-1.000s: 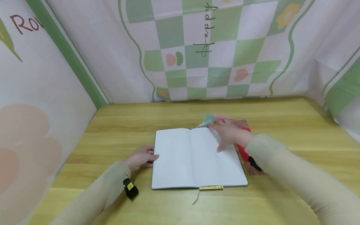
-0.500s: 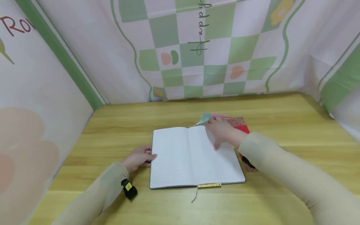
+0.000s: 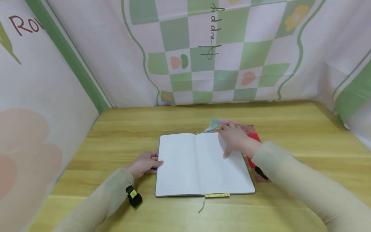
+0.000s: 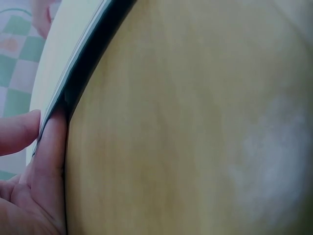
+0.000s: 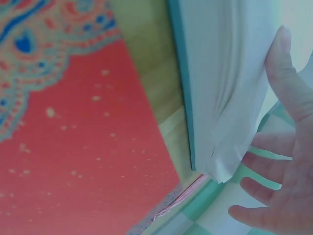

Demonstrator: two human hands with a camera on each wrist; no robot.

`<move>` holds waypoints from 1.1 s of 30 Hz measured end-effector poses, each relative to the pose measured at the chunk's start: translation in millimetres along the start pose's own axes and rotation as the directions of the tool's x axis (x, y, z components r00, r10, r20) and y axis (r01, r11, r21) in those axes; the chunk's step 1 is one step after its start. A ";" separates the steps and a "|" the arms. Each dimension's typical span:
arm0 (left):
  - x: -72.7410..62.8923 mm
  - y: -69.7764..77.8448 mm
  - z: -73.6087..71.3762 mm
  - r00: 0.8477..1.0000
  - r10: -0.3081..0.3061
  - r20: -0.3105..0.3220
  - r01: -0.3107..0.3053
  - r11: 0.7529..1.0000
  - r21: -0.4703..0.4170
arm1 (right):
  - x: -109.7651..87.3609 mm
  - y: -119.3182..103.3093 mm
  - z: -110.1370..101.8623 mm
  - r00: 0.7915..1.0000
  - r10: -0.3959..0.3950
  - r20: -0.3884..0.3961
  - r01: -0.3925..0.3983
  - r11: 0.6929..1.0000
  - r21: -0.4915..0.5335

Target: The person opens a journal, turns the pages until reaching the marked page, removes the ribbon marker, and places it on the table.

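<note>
Beige sleeve (image 3: 116, 183) at left leads to the left grip (image 3: 144, 164), pinching the left edge of an open notebook (image 3: 179, 164) that lies on the wooden tabletop (image 3: 124, 125). A thin ribbon (image 3: 204, 203) and yellow strip (image 3: 217, 195) show along its near edge. The right grip (image 3: 235, 138), relaxed and clasping nothing, touches the upper right page; beside the notebook lies a red patterned sheet (image 5: 98, 132).

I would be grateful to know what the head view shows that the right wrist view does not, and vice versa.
Only the head view shows the left hand gripping the notebook's left edge, the thin ribbon and the yellow strip at its near edge.

Only the right wrist view shows pale flecks and blue markings on the red item.

Both show the notebook, the right hand, the red item and the checked cloth.
</note>
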State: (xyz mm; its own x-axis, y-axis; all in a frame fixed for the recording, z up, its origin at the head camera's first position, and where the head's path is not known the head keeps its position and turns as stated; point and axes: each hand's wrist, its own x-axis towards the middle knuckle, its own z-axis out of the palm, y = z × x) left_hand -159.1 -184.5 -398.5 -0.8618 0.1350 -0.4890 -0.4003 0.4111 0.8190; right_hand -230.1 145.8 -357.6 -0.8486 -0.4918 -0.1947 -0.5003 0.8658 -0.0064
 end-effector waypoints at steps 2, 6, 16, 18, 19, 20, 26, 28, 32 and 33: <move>0.0 0.2 0.0 1.000 -0.003 0.000 0.003 1.000 -0.002 | -2.6 0.5 0.8 1.000 0.000 -0.019 0.001 1.000 0.011; 1.3 1.9 -1.0 1.000 -0.010 -0.010 0.010 1.000 -0.009 | -7.2 3.6 1.5 0.999 -0.003 -0.054 0.006 0.998 0.062; 3.6 3.8 -5.7 1.000 0.021 0.014 -0.021 1.000 0.001 | -15.2 5.6 0.4 0.981 -0.061 -0.186 0.074 0.995 0.062; 4.5 3.4 -5.6 1.000 0.020 0.018 -0.020 1.000 0.002 | -17.0 6.4 2.9 0.973 -0.078 -0.216 0.093 0.994 0.060; 5.3 3.0 -5.4 1.000 0.017 0.019 -0.017 1.000 0.004 | -18.3 6.7 4.5 0.971 -0.084 -0.223 0.101 0.993 0.066; 5.3 2.8 -4.9 1.000 0.015 0.020 -0.015 1.000 0.004 | -19.9 6.9 6.3 0.969 -0.089 -0.229 0.109 0.991 0.074; 3.5 1.5 -2.0 1.000 -0.011 0.011 0.011 1.000 0.006 | -34.3 2.7 15.6 0.964 -0.122 -0.235 0.168 0.969 0.184; 2.7 1.0 -1.7 1.000 -0.016 0.010 0.016 1.000 0.005 | -39.3 0.4 17.1 0.958 -0.157 -0.242 0.208 0.957 0.201; 2.3 0.1 -2.1 1.000 -0.013 0.014 0.013 1.000 0.002 | -47.2 -1.4 17.7 0.942 -0.212 -0.258 0.266 0.944 0.195; 2.4 -0.2 -2.1 1.000 -0.011 0.014 0.011 1.000 0.002 | -48.6 -1.2 17.7 0.941 -0.215 -0.261 0.271 0.942 0.199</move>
State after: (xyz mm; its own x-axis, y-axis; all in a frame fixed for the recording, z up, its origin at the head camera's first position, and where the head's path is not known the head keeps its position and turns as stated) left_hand -161.8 -186.2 -399.2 -0.8529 0.1434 -0.5019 -0.4089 0.4143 0.8131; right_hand -185.3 170.3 -365.6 -0.7356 -0.6734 0.0742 -0.6670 0.7007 -0.2535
